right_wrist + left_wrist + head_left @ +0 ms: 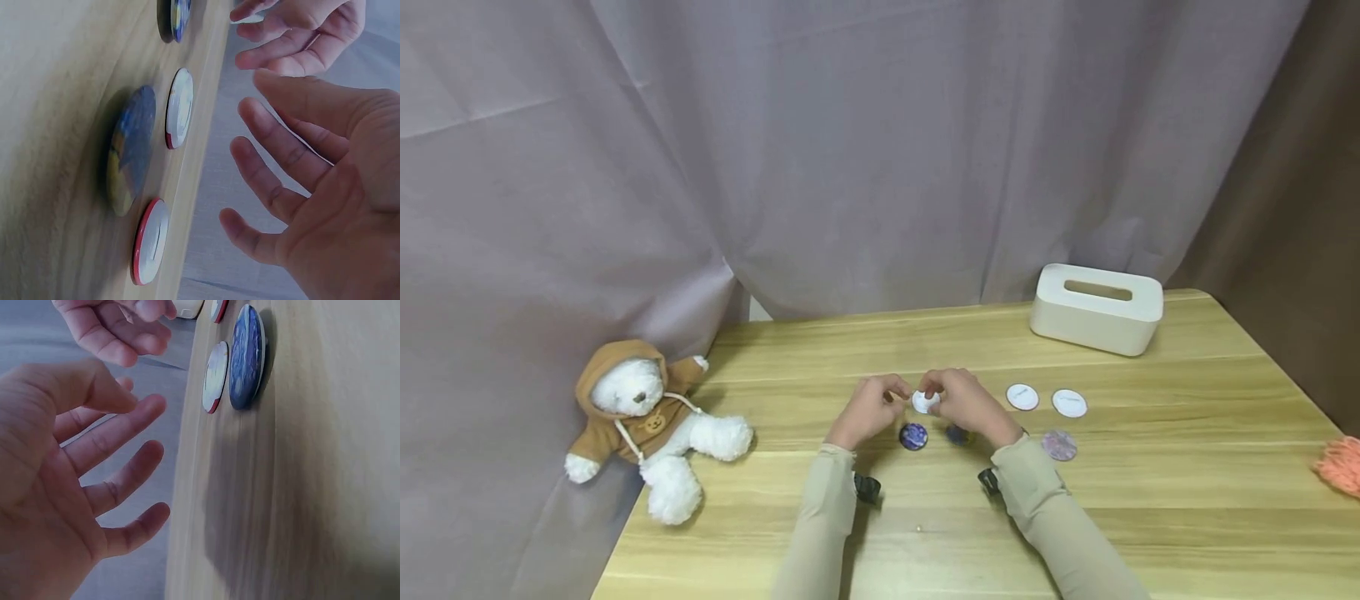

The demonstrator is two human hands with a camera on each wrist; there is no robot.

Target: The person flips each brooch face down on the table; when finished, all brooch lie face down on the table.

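Over the table my left hand (pixel 871 410) and right hand (pixel 968 405) hover facing each other, with a white round disc (pixel 926 402) on the wood between and below them. Fingers of the left hand (pixel 81 462) are spread and loosely bent, thumb near the index finger, holding nothing. Likewise the right hand (pixel 337 175) has loosely bent, separated fingers and holds nothing. A blue-purple patterned disc (pixel 913 437) lies nearer me. Under the right hand is a blue and yellow disc (pixel 131 150), partly hidden in the head view. A red-rimmed white disc (pixel 150 244) lies beside it.
Two white discs (pixel 1022 397) and a pinkish patterned disc (pixel 1059 445) lie to the right. A white tissue box (pixel 1097 310) stands at the back right. On the left sits a teddy bear (pixel 651 425) in a brown hoodie. Coral yarn (pixel 1341 465) shows at the right edge.
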